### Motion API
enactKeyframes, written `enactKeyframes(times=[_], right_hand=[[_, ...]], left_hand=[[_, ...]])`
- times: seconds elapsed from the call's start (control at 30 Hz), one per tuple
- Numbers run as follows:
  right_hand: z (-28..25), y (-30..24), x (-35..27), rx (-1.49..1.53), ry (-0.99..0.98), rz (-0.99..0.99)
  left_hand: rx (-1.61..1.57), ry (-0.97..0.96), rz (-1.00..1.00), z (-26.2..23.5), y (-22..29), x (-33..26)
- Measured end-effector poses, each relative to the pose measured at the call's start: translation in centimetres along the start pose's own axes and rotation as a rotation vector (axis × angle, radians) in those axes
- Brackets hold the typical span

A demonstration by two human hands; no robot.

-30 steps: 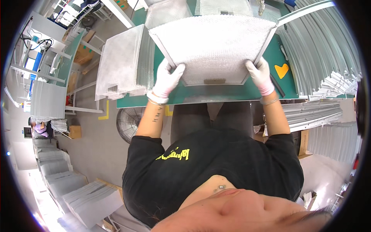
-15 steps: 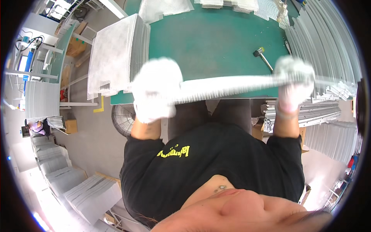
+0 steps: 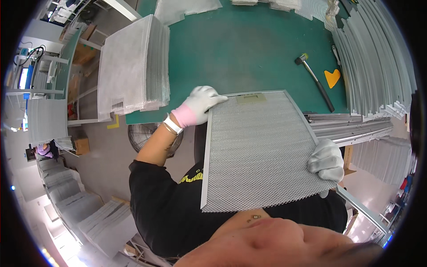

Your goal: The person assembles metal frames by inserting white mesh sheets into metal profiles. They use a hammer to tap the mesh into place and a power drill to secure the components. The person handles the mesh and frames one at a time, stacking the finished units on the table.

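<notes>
A metal mesh filter panel (image 3: 258, 151) is tilted up in front of my body, its face toward me. Thin metal frame strips edge its left, far and right sides; the side nearest me shows bare mesh. My left hand (image 3: 201, 103), in a white glove with a pink cuff, grips the far left corner, a finger along the far strip. My gloved right hand (image 3: 326, 161) is closed around the right edge, fingers folded over the mesh. From beside it a loose-ended metal frame strip (image 3: 362, 209) sticks out toward the lower right. A small label (image 3: 251, 98) lies by the far edge.
On the green table (image 3: 213, 53) lie a rubber mallet (image 3: 316, 82) and an orange scraper (image 3: 332, 78). Stacked mesh sheets (image 3: 126, 66) stand at the left. Many metal frame strips (image 3: 373, 66) line the right side. A floor fan (image 3: 144, 135) stands under the table's left.
The panel has swung from edge-on over the table's front edge to face me. My right hand has come down toward my body; the left has moved slightly right. The scraper is now uncovered.
</notes>
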State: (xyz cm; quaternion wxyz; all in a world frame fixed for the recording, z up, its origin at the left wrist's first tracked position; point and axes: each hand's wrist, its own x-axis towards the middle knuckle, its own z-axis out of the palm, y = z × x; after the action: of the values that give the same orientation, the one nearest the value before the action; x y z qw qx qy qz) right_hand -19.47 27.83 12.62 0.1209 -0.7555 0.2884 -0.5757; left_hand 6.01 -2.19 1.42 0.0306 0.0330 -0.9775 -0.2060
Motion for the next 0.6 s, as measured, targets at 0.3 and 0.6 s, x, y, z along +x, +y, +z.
enactKeyframes(times=[0.3, 0.6], right_hand=[[1.4, 0.7, -1.4, -0.058, 0.178, -0.11], [-0.2, -0.5, -3.5, -0.068, -0.007, -0.009]], left_hand=[[-0.448, -0.187, 0.232, 0.3, 0.0, 7.6], [-0.556, -0.464, 0.146, 3.7, 2.8, 16.0]])
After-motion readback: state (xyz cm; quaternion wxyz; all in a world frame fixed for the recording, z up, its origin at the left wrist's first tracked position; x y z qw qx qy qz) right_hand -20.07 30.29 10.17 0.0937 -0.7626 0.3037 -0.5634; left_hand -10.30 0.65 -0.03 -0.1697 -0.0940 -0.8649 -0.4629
